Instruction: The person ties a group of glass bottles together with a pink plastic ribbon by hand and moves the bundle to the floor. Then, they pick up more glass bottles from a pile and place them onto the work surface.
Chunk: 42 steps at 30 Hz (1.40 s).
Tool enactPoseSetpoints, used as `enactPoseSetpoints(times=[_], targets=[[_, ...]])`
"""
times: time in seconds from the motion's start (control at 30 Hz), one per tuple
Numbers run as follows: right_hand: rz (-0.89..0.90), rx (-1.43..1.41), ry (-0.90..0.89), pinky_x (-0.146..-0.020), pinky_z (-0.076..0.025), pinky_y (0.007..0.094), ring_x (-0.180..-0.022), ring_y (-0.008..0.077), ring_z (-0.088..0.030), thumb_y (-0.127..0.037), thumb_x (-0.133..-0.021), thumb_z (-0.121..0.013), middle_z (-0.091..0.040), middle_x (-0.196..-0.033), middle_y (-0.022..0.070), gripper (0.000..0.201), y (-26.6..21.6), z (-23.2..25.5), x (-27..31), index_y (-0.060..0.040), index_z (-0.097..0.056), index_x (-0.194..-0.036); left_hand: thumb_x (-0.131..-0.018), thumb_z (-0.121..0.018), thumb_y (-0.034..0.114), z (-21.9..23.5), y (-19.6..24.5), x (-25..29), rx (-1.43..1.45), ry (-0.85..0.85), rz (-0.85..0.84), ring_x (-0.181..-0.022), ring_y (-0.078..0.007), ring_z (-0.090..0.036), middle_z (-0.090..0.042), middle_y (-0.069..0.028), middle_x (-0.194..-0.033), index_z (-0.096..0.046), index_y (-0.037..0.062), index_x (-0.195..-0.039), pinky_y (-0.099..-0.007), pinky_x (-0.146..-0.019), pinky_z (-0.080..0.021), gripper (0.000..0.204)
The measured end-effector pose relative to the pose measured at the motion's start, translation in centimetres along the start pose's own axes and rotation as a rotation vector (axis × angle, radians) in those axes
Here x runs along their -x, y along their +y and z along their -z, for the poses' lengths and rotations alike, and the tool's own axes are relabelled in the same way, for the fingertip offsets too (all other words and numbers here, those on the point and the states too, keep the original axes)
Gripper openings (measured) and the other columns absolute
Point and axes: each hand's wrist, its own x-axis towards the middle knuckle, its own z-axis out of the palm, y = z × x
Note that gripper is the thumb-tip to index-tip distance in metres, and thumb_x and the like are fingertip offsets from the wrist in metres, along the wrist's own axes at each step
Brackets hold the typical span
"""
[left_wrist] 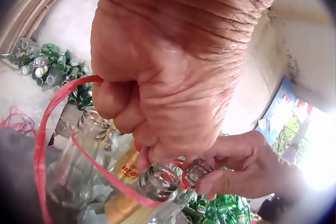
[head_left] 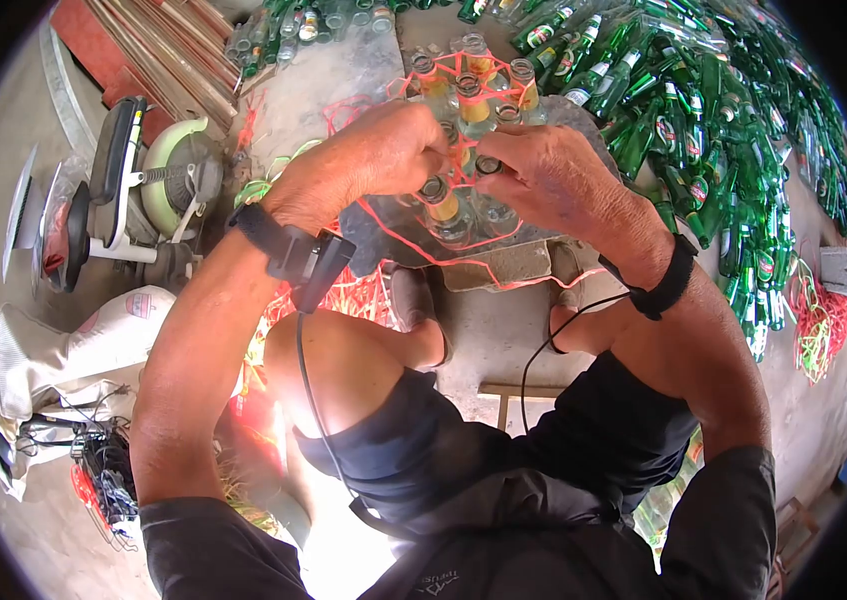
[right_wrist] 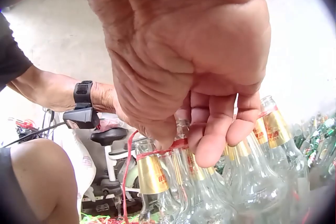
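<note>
Gripping red string [left_wrist: 40, 150] in the curled left hand [head_left: 383, 150]; pinching one of the clear bottles [head_left: 474, 110] near its mouth with the right hand [head_left: 563, 170]. Bunched upright, upper middle of the head view. Probably hard, slippy, quick to crack. Best held by the neck.

room to pass between the shins [head_left: 427, 343]; ahead, clear bottles [head_left: 443, 210] and red ribbon [left_wrist: 40, 150] bar the way.

Pinkish-red twine [left_wrist: 39, 145] showing vivid against clear bottles [right_wrist: 254, 176]; red-lettered gold labels [right_wrist: 153, 175] gleaming; heaped bottles [head_left: 678, 130] glinting green, white-and-red labels [head_left: 540, 36] dotting them; shorts [head_left: 423, 430] looking dark navy.
</note>
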Motion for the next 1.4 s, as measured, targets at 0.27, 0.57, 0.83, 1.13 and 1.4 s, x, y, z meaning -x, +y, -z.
enactPoseSetpoints(times=[0.27,0.57,0.83,1.13,1.4], targets=[[-0.012,-0.013,-0.022,-0.065,-0.051,0.0477,-0.078,0.0400,-0.066,-0.016,-0.083,-0.077,-0.064,-0.083,0.0167,0.025,0.0,0.3,-0.1,-0.0028,-0.062,-0.098,-0.085,-0.068,0.011,-0.5,-0.7,-0.3,-0.050,0.083,-0.082,-0.075,-0.0313,-0.072,-0.075,-0.0148,-0.082,-0.082,0.0104,-0.096,-0.0424,-0.072,-0.056,0.017],[0.033,-0.049,-0.017,-0.065,-0.050,0.0495,-0.079,0.0403,-0.065,-0.017,-0.083,-0.077,-0.063,-0.083,0.0167,0.025,0.2,-0.2,-0.1,-0.0036,-0.061,-0.096,-0.086,-0.068,0.013,-1.9,-0.3,2.8,-0.095,0.245,0.021,-0.080,-0.0399,-0.070,-0.074,-0.0175,-0.087,-0.081,0.0123,-0.099,-0.0449,-0.074,-0.057,0.018],[-0.001,-0.013,-0.006,-0.064,-0.050,0.0478,-0.074,0.0389,-0.065,-0.019,-0.082,-0.079,-0.063,-0.077,0.0156,0.026,-0.1,0.0,-0.1,-0.0040,-0.062,-0.095,-0.089,-0.066,0.012,-5.2,-0.9,4.6,0.343,0.338,0.270,-0.072,-0.0244,-0.072,-0.075,-0.0181,-0.082,-0.080,0.0057,-0.102,-0.0383,-0.072,-0.056,0.020],[-0.025,-0.012,0.026,-0.058,-0.049,0.0455,-0.066,0.0376,-0.065,-0.021,-0.084,-0.078,-0.064,-0.071,0.0154,0.026,-0.1,-0.2,-0.1,-0.0055,-0.065,-0.099,-0.093,-0.068,0.015,-6.2,0.5,5.4,0.607,0.417,0.441,-0.074,-0.0087,-0.062,-0.075,-0.0066,-0.081,-0.077,-0.0021,-0.105,-0.0301,-0.070,-0.051,0.023],[-0.131,0.057,-0.048,-0.059,-0.051,0.0469,-0.067,0.0379,-0.068,-0.024,-0.085,-0.079,-0.066,-0.069,0.0152,0.037,-0.4,-0.9,0.7,-0.0084,-0.063,-0.114,-0.093,-0.067,0.015,-7.9,0.9,5.8,0.608,0.566,0.462,-0.071,-0.0085,-0.059,-0.070,-0.0062,-0.074,-0.077,-0.0020,-0.105,-0.0300,-0.067,-0.050,0.023]])
